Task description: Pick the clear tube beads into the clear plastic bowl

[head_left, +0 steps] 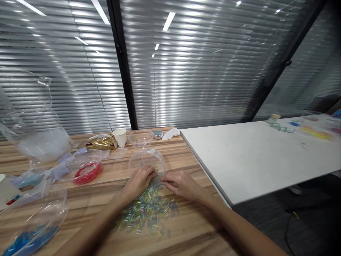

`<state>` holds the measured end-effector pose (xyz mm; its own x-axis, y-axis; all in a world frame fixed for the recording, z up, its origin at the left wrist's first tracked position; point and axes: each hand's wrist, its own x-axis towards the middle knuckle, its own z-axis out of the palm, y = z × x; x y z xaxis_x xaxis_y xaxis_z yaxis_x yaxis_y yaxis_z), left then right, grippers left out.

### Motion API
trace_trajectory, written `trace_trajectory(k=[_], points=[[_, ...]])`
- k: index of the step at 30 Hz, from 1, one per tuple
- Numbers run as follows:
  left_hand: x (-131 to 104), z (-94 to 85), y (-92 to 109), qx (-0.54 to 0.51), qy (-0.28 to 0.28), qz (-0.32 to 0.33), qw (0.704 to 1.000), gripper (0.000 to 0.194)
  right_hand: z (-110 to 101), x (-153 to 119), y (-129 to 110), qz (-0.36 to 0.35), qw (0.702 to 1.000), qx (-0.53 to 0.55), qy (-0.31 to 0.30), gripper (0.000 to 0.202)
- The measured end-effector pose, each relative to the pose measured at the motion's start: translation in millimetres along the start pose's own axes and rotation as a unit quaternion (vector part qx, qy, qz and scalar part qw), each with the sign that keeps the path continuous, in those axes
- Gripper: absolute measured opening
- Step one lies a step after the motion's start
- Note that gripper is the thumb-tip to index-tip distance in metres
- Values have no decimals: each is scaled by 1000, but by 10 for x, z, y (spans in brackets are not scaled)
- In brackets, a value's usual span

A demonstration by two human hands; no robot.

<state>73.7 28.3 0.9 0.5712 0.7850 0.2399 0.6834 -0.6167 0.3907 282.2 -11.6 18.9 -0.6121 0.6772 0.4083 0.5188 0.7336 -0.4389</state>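
Small tube-shaped pieces [149, 209], greenish, yellow and clear, lie spread on the wooden table [186, 231]. Just behind them stands a round clear plastic bowl [145, 156]. My left hand [144, 176] is at the bowl's near side, its fingers bent together in a pinch. Close beside it on the right, my right hand [178, 182] has thumb and fingers pressed together at the bowl's near right edge. Whatever either hand holds is too small to make out.
Left are a clear bowl of red pieces [87, 173], a bowl of blue pieces [32, 238] and a large plastic bag [44, 144]. Behind stand a gold packet [102, 142], a paper cup [120, 137] and another clear bowl [141, 138]. A white table [239, 156] adjoins at right.
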Motion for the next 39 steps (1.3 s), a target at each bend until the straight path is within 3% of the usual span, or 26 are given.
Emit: trace_trajectory(k=[39], points=[[-4,-5,47,87,-16,12,996,22,5,-9,15,21,999,-4,-42,14]])
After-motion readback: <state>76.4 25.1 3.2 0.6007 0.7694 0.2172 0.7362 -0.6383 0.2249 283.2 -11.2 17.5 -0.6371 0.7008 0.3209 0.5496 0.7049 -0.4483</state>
